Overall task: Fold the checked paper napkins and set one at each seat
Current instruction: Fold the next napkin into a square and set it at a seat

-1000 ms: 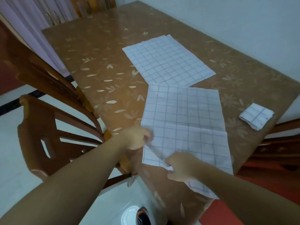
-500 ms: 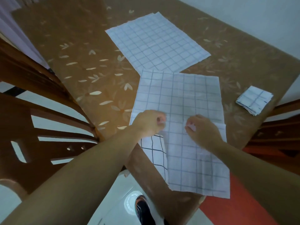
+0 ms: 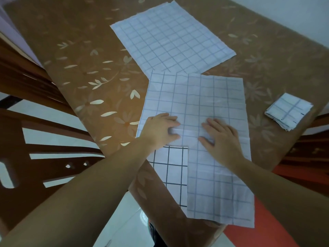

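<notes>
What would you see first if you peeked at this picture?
First you'd spot the big checked napkin at the near end of the brown flowery table, with the left hand and the right hand resting on it. Behind it another napkin lies spread flat. A small folded napkin sits by the table's right edge.

both hands flat on napkin (half-folded)
</notes>
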The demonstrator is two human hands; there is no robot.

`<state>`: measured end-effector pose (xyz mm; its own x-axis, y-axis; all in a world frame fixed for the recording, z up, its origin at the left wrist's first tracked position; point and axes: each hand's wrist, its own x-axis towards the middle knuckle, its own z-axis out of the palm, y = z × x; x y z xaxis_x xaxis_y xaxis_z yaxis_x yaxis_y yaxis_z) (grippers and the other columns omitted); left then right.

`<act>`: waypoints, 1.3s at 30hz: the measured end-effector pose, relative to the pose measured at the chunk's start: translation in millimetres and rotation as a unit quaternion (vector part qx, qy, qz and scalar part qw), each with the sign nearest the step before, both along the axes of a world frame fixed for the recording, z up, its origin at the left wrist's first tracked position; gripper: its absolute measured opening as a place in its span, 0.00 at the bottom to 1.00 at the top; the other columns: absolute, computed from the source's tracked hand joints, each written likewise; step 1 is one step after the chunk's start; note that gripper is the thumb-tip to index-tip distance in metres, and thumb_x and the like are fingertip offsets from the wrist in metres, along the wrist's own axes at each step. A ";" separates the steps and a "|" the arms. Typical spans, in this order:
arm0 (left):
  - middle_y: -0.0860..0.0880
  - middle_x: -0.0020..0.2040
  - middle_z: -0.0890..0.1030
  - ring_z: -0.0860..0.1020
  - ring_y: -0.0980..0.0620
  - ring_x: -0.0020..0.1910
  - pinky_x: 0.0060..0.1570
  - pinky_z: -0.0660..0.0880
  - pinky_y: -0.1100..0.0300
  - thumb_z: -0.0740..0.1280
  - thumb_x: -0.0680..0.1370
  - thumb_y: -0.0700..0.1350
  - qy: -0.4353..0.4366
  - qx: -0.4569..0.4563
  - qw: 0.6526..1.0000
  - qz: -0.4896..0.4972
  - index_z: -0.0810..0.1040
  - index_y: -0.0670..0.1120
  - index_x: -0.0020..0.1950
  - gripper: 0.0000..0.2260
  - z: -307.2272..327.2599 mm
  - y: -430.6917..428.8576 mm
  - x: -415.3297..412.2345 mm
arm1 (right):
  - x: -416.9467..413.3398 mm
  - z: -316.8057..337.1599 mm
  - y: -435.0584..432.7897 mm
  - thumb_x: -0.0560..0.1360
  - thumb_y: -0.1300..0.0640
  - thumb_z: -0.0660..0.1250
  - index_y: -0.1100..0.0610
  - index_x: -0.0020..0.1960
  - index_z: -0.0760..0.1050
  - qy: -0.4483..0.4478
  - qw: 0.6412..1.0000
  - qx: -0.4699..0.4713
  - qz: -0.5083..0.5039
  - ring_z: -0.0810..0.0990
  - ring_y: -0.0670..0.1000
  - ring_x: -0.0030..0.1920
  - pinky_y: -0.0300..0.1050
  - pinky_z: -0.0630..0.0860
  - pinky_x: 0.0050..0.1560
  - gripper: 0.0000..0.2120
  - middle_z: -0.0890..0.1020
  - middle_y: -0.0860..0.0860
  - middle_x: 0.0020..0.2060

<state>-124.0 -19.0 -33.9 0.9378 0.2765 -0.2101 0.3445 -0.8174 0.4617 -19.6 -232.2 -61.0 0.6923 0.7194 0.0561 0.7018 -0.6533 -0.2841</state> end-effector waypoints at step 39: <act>0.55 0.33 0.70 0.71 0.49 0.37 0.36 0.67 0.56 0.67 0.78 0.49 -0.172 0.150 0.973 -0.020 0.72 0.52 0.37 0.10 230.8 44.1 -6.9 | 58.4 252.1 30.0 0.77 0.56 0.64 0.54 0.48 0.81 -0.139 0.987 -0.021 0.077 0.80 0.56 0.41 0.51 0.77 0.40 0.07 0.84 0.52 0.41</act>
